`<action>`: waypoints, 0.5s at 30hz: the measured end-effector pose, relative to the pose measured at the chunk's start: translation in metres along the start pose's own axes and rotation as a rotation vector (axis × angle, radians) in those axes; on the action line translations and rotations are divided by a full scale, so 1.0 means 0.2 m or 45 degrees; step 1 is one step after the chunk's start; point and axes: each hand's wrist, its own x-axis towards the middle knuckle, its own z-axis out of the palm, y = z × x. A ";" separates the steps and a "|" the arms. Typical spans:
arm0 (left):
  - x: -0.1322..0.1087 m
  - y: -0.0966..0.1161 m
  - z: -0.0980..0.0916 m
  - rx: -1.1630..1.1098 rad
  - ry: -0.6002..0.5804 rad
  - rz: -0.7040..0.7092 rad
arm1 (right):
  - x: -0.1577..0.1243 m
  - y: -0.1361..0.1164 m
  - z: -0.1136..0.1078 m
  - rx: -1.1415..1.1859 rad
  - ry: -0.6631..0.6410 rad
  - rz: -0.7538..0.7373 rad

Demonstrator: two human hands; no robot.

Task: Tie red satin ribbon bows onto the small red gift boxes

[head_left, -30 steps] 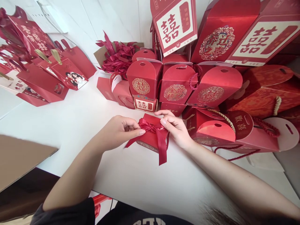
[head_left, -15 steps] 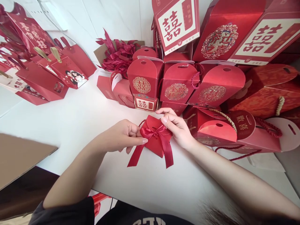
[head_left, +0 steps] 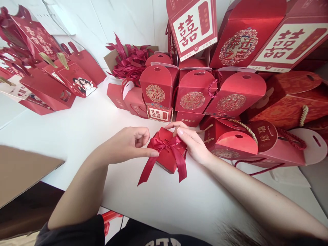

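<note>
A small red box stands on the white table, tied on top with a dark red satin ribbon bow whose two tails hang down its front. On the left side, my left hand has its fingers curled and its thumb stretched out to the ribbon's left loop; nothing is gripped between them. My right hand holds the box from its right and back side, the thumb by the right loop. Part of its fingers is hidden behind the box.
Red boxes with rope handles are stacked behind and to the right. An open carton of ribbons sits at the back. Red gift bags stand at the left, above a brown cardboard piece at the table's edge.
My left hand has opened a little and drawn back slightly to the left. The box has turned slightly, and the bow has shifted a little to the left with it.
</note>
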 end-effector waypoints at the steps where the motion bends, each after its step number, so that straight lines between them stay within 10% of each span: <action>1: 0.00 0.00 0.00 -0.011 0.049 0.038 | 0.00 0.00 0.00 0.005 0.007 0.011; 7: 0.03 -0.01 0.04 -0.034 0.294 0.325 | 0.00 0.02 -0.01 -0.035 0.026 -0.018; 15: 0.05 -0.02 0.04 0.039 0.164 0.272 | 0.00 0.00 -0.01 -0.080 0.018 0.017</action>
